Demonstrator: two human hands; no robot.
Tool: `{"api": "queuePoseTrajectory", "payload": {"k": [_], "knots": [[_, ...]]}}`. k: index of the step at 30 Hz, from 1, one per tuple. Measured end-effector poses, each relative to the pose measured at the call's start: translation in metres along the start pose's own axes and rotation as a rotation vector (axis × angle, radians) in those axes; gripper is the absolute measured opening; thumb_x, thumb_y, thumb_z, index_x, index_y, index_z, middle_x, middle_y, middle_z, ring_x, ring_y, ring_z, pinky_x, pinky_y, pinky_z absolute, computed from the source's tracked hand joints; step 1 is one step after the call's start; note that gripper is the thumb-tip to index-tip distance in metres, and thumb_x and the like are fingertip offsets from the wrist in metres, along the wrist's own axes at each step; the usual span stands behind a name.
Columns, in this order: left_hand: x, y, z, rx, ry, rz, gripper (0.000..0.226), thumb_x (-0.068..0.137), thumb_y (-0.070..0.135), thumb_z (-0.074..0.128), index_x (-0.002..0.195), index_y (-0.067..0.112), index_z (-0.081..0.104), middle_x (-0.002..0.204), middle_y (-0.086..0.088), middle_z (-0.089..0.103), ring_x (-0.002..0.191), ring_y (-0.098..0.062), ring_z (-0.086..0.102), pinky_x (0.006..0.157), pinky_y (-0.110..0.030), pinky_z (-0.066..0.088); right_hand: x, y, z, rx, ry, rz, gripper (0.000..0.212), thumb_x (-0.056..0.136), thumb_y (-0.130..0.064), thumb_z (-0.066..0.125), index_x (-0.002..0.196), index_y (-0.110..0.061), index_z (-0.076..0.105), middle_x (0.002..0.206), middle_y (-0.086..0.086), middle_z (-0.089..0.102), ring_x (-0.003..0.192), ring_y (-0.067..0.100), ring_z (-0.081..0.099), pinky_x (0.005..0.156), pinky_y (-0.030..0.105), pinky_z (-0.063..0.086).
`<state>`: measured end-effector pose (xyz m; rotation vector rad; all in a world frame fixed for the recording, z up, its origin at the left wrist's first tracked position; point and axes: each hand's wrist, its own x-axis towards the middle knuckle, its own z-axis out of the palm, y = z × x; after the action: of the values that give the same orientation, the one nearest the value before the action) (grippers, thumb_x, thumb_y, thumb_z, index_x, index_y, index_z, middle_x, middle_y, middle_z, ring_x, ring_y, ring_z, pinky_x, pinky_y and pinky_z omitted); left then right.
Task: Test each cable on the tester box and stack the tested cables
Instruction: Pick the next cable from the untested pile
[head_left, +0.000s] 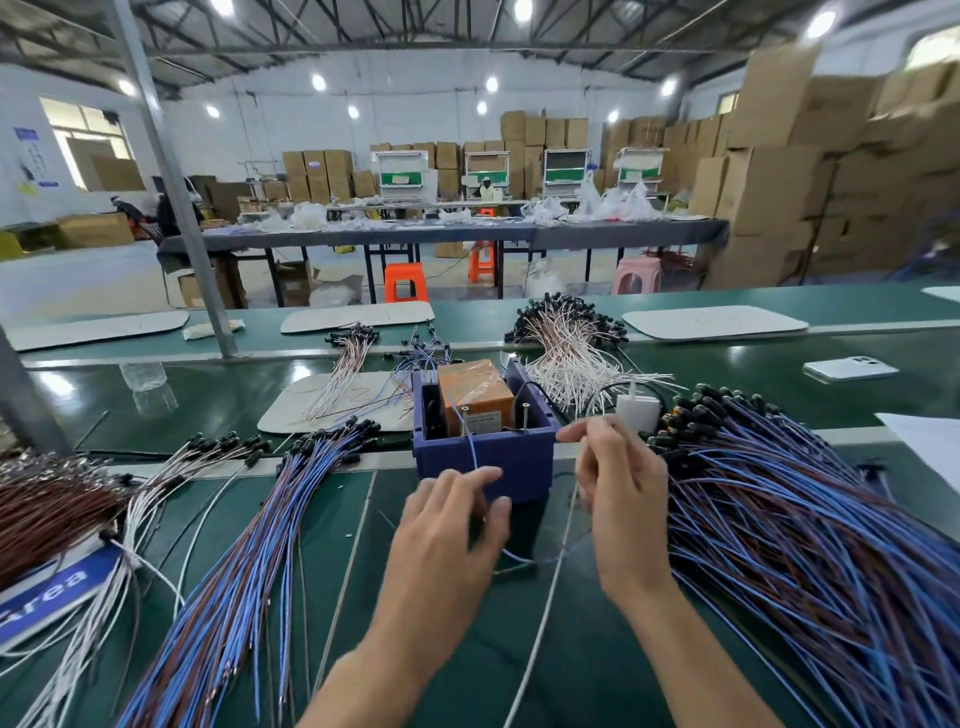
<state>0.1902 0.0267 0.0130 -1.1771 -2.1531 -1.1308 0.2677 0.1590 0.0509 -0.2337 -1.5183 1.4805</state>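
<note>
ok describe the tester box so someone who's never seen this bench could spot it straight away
On the green workbench, look dead centre, just beyond the person's left hand and right hand, between the left cable heap and the right cable heap. The tester box is a dark blue open-topped plastic box, the only thing there holding an orange block and two upright metal pins.

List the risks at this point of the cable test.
1. The blue wire held by the left hand runs up to a thin pin on the tester box; a tug may pull it off and spoil the reading.
2. The white wire pinched by the right hand trails close to the loose cable pile on the right; it could snag there.
</note>
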Motion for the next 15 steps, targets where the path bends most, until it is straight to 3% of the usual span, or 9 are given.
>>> {"api": "queuePoseTrajectory", "payload": {"k": [3, 6, 9, 12, 15], "knots": [[0.025, 0.045, -0.009, -0.019, -0.162, 0.212, 0.035, 0.096, 0.042, 0.042, 0.113, 0.020, 0.064, 0.089, 0.010, 0.056, 0.085, -0.014, 0.050, 0.081, -0.031, 0.045, 0.011, -0.053, 0.013, 0.025, -0.139, -0.178, 0.031, 0.099, -0.027, 0.047, 0.073, -0.027, 0.064, 0.055, -0.010, 0.035, 0.049, 0.007, 0.030, 0.048, 0.015, 0.029], [0.048, 0.078, -0.019, -0.207, -0.121, 0.307, 0.006, 0.084, 0.021, 0.043, 0.081, 0.023, 0.048, 0.080, 0.009, 0.051, 0.074, -0.011, 0.043, 0.065, -0.024, 0.039, 0.017, -0.098, 0.021, -0.046, -0.271, -0.380, 0.029, 0.100, -0.026, 0.045, 0.079, -0.027, 0.065, 0.054, -0.011, 0.038, 0.049, 0.010, 0.032, 0.047, 0.026, 0.027], [0.066, 0.102, -0.028, -0.340, -0.029, 0.255, 0.014, 0.085, 0.019, 0.042, 0.073, 0.027, 0.045, 0.068, 0.015, 0.050, 0.063, -0.009, 0.048, 0.058, -0.026, 0.036, 0.024, -0.125, 0.016, -0.069, -0.311, -0.524, 0.025, 0.102, -0.023, 0.043, 0.100, -0.021, 0.068, 0.064, -0.008, 0.052, 0.057, 0.007, 0.046, 0.053, 0.022, 0.036], [0.087, 0.123, -0.038, -0.575, 0.057, 0.102, 0.024, 0.103, 0.025, 0.048, 0.083, 0.033, 0.058, 0.068, 0.017, 0.063, 0.061, -0.002, 0.057, 0.055, -0.020, 0.043, 0.037, -0.134, 0.000, -0.127, -0.247, -0.488, 0.033, 0.106, -0.029, 0.041, 0.132, -0.018, 0.057, 0.105, -0.015, 0.065, 0.096, -0.006, 0.062, 0.079, 0.009, 0.046], [0.107, 0.135, -0.044, -0.785, 0.103, -0.029, 0.021, 0.107, 0.025, 0.049, 0.098, 0.018, 0.067, 0.082, 0.002, 0.072, 0.067, -0.011, 0.065, 0.054, -0.027, 0.052, 0.042, -0.126, -0.016, -0.132, -0.296, -0.288, 0.030, 0.109, -0.028, 0.041, 0.134, -0.021, 0.055, 0.103, -0.021, 0.069, 0.095, -0.003, 0.068, 0.075, 0.013, 0.051]]}}
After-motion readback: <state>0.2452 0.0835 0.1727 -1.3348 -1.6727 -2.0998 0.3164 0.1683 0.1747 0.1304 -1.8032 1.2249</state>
